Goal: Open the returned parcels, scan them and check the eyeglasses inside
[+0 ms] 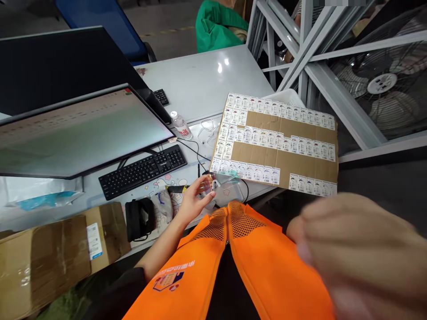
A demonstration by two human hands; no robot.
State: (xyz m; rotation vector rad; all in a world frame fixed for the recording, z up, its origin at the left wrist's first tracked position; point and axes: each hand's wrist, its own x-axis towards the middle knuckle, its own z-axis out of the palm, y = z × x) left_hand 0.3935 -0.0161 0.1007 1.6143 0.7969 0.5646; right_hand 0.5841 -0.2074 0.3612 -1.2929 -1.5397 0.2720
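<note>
My left hand (196,198) is over the front of the desk, thumb and fingers pinched on a small clear item with an orange tint and pale thin arms, which looks like a pair of glasses (216,183). A clear plastic bag (231,192) lies just beyond and under it. My right hand (347,249) is raised close to the camera at the lower right, off the desk. It is smeared by motion; the fingers look curled, and whether anything is in them is hidden. Left of my left hand lie a grey cloth pouch (163,203) and a black case (140,218).
A cardboard sheet covered with printed labels (263,151) leans over the desk's right side. A keyboard (143,171), a monitor (83,133) and a water bottle (181,126) stand behind. Cardboard boxes (60,249) sit front left. A metal frame (347,106) and fan (382,83) are at right.
</note>
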